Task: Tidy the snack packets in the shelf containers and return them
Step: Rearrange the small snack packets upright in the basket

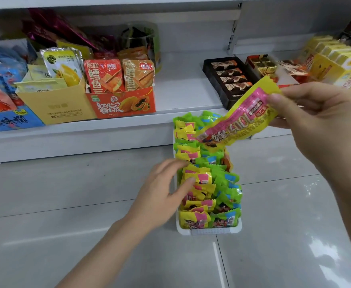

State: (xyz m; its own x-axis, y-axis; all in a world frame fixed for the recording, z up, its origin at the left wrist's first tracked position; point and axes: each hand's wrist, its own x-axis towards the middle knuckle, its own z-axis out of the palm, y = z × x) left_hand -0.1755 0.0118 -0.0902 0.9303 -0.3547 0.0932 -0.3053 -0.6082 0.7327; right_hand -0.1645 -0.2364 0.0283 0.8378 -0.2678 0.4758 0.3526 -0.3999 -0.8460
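Right hand point(316, 113): thumb and fingers pinch one end of a yellow-and-pink packet point(236, 119), which hangs tilted in the air above the far end of the white container point(210, 230).

Left hand point(162, 196): fingers straight and slightly spread, tips resting on the yellow packets point(195, 181) in the container's left row. It touches them and grips nothing.

The container is long and narrow and stands on the floor, its far end against the foot of the shelf point(87, 127). It is packed with two rows, yellow packets on its left and green packets point(227, 196) on its right, mostly upright, some leaning.

Step in hand, as judged: sorting. One packet is lifted out while the left hand seems to part or steady the yellow row to make a slot. The return of the container to the shelf is not yet done.

Next move likely calls for lowering the held packet edge-first into the yellow row, upright and facing like its neighbours, with the left fingers holding the gap open.

Surface: glossy pale grey floor tiles point(66, 204) around the container, reflecting light.

Beyond the container: a low white shelf with a bare stretch directly behind it. Left of that stretch stand a yellow carton point(56, 104) and an orange carton point(122, 104) of pouches; right of it, a dark tray of chocolates point(228, 80) and yellow boxes point(336, 59).
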